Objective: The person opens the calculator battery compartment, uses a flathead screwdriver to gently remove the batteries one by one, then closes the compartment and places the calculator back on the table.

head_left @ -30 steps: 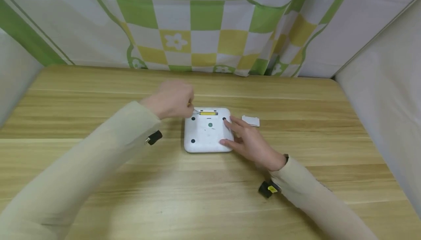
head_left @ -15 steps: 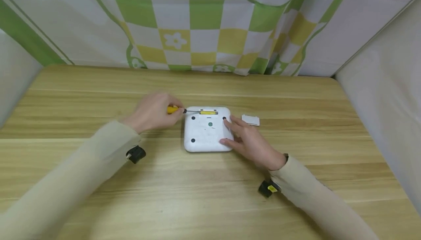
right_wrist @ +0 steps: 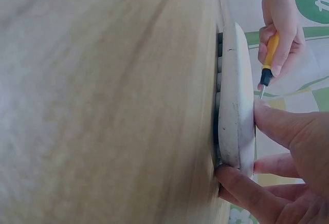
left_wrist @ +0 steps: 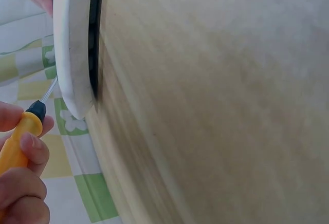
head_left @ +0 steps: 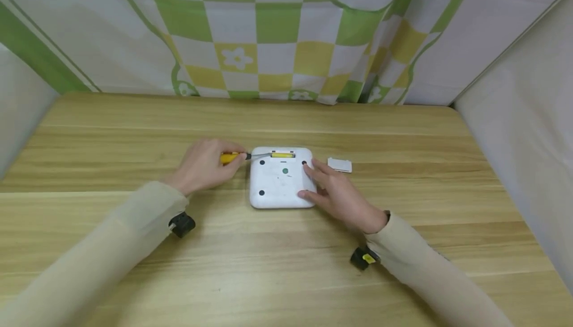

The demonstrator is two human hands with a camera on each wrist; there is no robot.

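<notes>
A white, square calculator-like device (head_left: 282, 185) lies back up on the table, its battery slot uncovered. A yellow battery (head_left: 283, 155) sits in that slot. My left hand (head_left: 206, 164) grips a screwdriver by its yellow handle (head_left: 229, 158), and the thin metal shaft reaches over the device to the battery's left end. Whether the tip touches the battery is too small to tell. At the device's right edge, my right hand (head_left: 342, 195) holds it, thumb and fingertips on the back and side. The right wrist view shows the thumb (right_wrist: 280, 124) on the back face.
Just right of the device lies a small white battery cover (head_left: 339, 164) on the wooden table (head_left: 268, 267). A checked green, yellow and white curtain (head_left: 277, 23) hangs behind the table's far edge.
My left hand has turned and come down and left, so the screwdriver now lies at a low angle with its handle in sight. My right hand and the device stay in place.
</notes>
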